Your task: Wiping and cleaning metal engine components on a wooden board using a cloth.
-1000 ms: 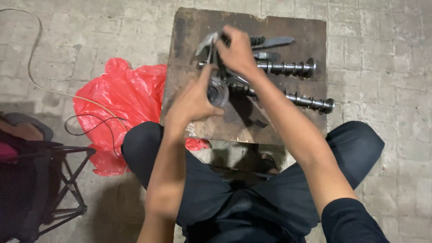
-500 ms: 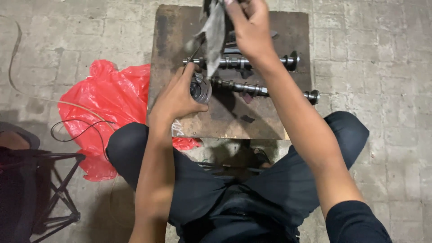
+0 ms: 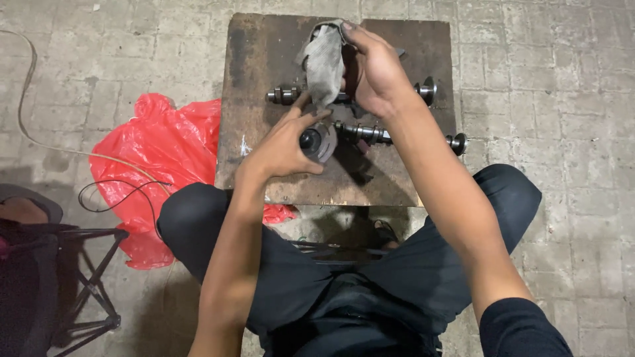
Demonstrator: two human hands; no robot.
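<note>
My left hand (image 3: pixel 286 144) grips the round end of a dark metal camshaft (image 3: pixel 370 134) that lies across a stained wooden board (image 3: pixel 254 79). My right hand (image 3: pixel 376 71) is raised above the board and pinches a dirty grey rag (image 3: pixel 324 61), which hangs down to the left hand's fingertips. A second camshaft (image 3: pixel 286 95) lies behind, partly hidden by the rag and my right hand. My knees in dark trousers sit at the board's near edge.
A crumpled red plastic bag (image 3: pixel 162 155) lies on the paved floor left of the board. A thin cable (image 3: pixel 40 142) loops across the floor at far left. A black folding stool (image 3: pixel 66 277) stands at the lower left.
My right hand has lifted the rag up and away from the shafts. The left hand stays on the near shaft's end. The view has shifted a little.
</note>
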